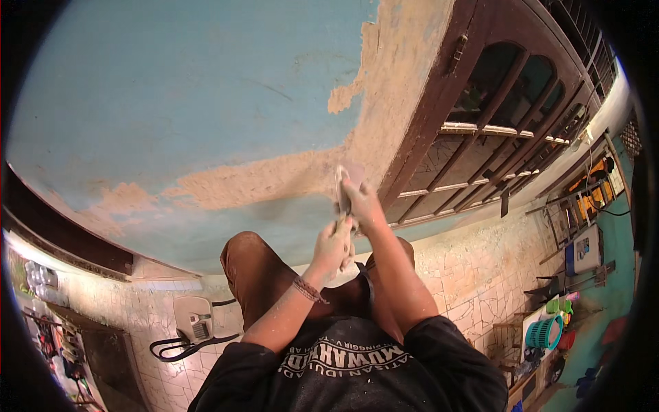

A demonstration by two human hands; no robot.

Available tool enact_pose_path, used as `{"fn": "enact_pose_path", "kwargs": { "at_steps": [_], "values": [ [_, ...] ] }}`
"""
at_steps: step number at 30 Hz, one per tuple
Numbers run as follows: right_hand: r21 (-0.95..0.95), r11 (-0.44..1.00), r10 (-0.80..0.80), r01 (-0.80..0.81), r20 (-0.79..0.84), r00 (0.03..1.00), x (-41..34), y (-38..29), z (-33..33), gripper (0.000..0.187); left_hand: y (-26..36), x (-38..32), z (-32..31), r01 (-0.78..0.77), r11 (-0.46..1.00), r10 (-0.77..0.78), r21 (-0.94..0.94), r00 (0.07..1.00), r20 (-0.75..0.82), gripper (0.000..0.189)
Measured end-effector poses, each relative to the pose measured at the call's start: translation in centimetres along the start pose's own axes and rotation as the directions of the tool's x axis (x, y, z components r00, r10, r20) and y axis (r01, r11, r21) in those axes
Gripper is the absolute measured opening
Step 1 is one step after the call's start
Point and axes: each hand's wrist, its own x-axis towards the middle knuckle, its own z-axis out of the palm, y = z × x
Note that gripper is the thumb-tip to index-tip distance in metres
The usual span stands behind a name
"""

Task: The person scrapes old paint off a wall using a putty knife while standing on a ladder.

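Note:
In front of a blue painted wall (pixel 216 103), my left hand (pixel 333 246) is closed around the handle of a flat scraping tool, probably a putty knife. My right hand (pixel 363 202), just above and to the right, grips the pale flat blade (pixel 340 177) or a second piece against it; which one is hard to tell. Both hands are dusty with a whitish coating. Behind them runs a band of rough beige plaster (pixel 267 177), bare of paint, which turns upward along the brown wooden window frame (pixel 419 113).
My bent knees (pixel 248 257) flank the hands close to the wall. A beige stool or seat with a black strap (pixel 193 316) stands on the cracked-tile floor at lower left. A turquoise basket (pixel 543 332) sits on a table at far right. A dark ledge (pixel 67 226) borders the wall at left.

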Motion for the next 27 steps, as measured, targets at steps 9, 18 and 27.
{"fn": "enact_pose_path", "kwargs": {
  "at_steps": [9,18,27],
  "values": [
    [-0.593,0.031,-0.649,0.805,0.601,0.467,-5.3,-7.7,-0.1,0.045,6.7,-4.0,1.7,-0.198,0.977,0.206,-0.073,0.972,0.115,0.03],
    [-0.568,0.29,-0.559,0.77,0.552,0.619,-5.0,-7.0,-1.9,0.039,7.9,-4.4,0.2,-0.316,0.949,0.311,-0.002,0.931,0.191,0.031],
    [-0.598,-0.233,-0.789,0.767,0.577,0.21,-1.2,-11.9,0.7,0.045,10.8,-2.9,2.7,-0.299,0.948,0.318,-0.112,0.91,0.266,0.039]
  ]
}}
